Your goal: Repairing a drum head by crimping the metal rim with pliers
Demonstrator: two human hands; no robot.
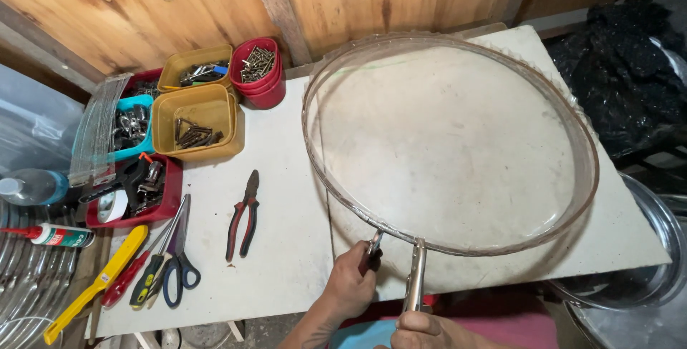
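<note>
The left hand (348, 284) is closed round small pliers (373, 247) biting the clear hoop (449, 141). The right hand (422, 329) grips locking pliers (415, 277) just beside them on the hoop's near rim. Best keep both bites square to the rim.

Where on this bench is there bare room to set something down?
Bare tabletop lies between the red pliers and the clear hoop, and inside the hoop. The left edge is crowded with trays, scissors and screwdrivers.
</note>
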